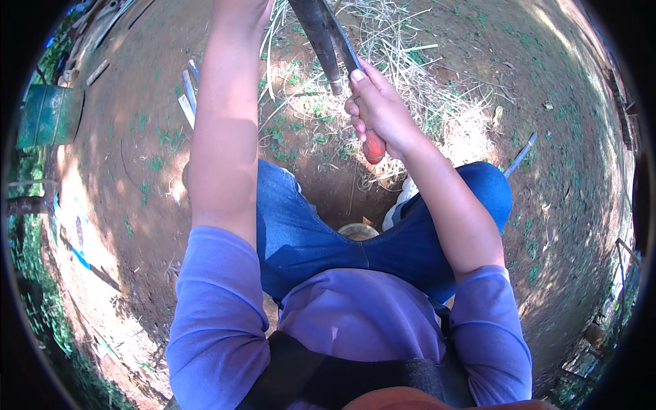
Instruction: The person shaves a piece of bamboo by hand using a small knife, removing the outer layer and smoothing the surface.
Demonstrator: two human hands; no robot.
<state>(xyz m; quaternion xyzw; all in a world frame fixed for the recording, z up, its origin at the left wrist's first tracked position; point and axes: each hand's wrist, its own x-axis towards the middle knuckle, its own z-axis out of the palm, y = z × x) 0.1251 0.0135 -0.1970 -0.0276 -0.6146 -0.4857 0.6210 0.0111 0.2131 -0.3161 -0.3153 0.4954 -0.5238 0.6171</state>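
The right hand (380, 108) has its grip wrapped round a red-handled knife (346, 52), blade beside a dark stick (321, 49) over straw (389, 41). The top edge crops both tools and most of the left hand (262, 9), whose grip I cannot tell.

Pale, straw-like strips (410, 92) are littering the brown dirt ground (130, 130). A short stick (98, 72) is lying at upper left.
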